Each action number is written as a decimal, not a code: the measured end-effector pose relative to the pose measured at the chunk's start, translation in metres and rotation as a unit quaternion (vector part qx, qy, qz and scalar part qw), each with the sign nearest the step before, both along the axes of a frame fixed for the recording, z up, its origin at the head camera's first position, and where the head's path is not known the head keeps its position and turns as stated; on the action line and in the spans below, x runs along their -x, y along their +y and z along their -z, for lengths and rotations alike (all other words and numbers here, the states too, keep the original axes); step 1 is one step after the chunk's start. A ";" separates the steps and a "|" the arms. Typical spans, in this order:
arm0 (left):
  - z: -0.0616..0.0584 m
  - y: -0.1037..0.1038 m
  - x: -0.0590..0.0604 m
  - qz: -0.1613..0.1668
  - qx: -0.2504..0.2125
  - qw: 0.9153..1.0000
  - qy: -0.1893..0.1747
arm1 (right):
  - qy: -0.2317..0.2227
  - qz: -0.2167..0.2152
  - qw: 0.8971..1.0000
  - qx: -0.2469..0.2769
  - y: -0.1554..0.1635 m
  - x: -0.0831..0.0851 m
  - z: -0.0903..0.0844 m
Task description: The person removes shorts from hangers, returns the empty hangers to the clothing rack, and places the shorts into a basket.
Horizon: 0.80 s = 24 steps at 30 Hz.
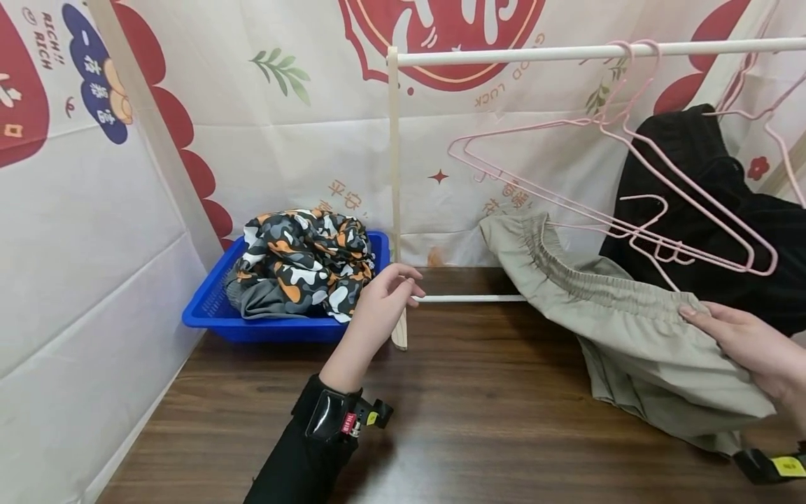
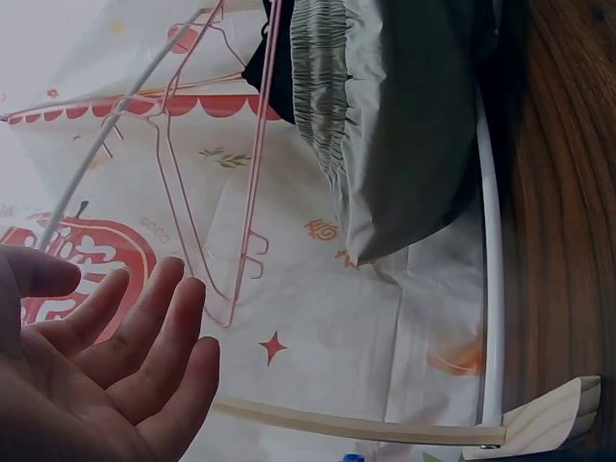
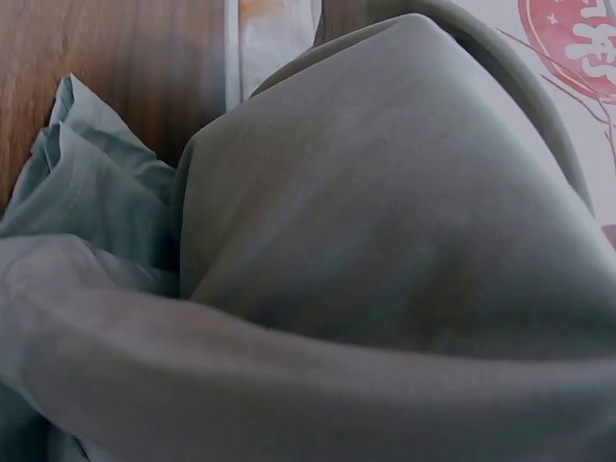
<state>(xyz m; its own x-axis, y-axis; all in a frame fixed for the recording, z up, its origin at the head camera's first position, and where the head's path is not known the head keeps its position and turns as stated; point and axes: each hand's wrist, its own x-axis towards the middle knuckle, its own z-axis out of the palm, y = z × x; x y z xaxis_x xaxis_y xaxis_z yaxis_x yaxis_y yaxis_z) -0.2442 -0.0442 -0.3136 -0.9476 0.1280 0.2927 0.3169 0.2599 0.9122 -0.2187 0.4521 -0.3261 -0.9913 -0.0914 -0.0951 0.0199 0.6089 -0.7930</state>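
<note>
My right hand (image 1: pixel 749 343) grips the elastic waistband of light khaki pants (image 1: pixel 630 315), thumb on top, at their right end. The pants hang out over the table, their waistband running to the upper left. A pink hanger (image 1: pixel 655 210) pokes its hook up from behind that waistband, its lower part hidden by cloth. In the right wrist view the khaki cloth (image 3: pixel 385 212) fills most of the picture and hides the hand. My left hand (image 1: pixel 384 297) hangs in the air near the rack's post, fingers loosely bent and holding nothing; the left wrist view shows its palm (image 2: pixel 106 375) bare.
A white rack rail (image 1: pixel 529 54) carries pink hangers (image 1: pixel 604 133). Black pants (image 1: pixel 686 168) hang at the right. The rack's wooden post (image 1: pixel 394 161) stands beside a blue basket (image 1: pixel 252 332) of camouflage-patterned clothing (image 1: pixel 308 252). Printed cloth walls enclose the brown table (image 1: pixel 478 420).
</note>
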 end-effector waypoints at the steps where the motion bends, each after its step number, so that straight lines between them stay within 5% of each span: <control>1: 0.001 0.000 0.001 0.000 0.000 1.000 -0.001 | -0.007 -0.003 1.000 0.013 -0.001 0.000 0.001; 15: 0.007 0.002 0.010 -0.004 0.000 1.000 -0.001 | -0.061 -0.046 0.993 0.085 -0.013 0.004 0.011; 24: 0.012 -0.001 0.016 -0.009 -0.029 1.000 -0.004 | -0.085 -0.112 0.975 0.170 -0.019 0.006 0.020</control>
<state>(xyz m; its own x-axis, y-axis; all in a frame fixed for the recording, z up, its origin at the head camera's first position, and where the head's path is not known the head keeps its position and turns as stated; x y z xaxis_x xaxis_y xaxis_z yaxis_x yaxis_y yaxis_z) -0.2602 -0.0448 -0.3259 -0.9520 0.0946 0.2911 0.3050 0.2115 0.9286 -0.2252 0.4333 -0.3462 -0.9155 -0.3587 -0.1820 0.0647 0.3152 -0.9468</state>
